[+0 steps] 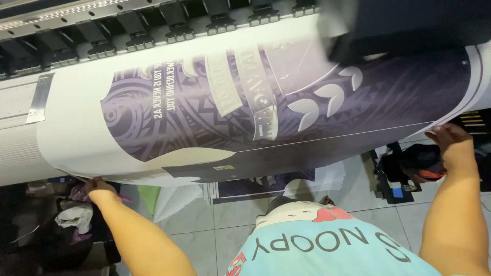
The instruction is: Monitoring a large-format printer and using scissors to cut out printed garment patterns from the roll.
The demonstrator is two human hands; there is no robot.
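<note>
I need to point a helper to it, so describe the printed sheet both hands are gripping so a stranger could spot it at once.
Start at the wide-format printer with its row of black pinch rollers along the top. Draping forward off it is the printed sheet, held at its lower edge by the left hand and right hand. Unlike the smaller prints on the tiled floor, it shows a dark purple patterned design with white leaf shapes and a wide white margin.

Smooth, slightly glossy printed sheet [245, 107] lies over the printer's matt white platen [20, 148], above glossy floor tiles [225, 225].
</note>
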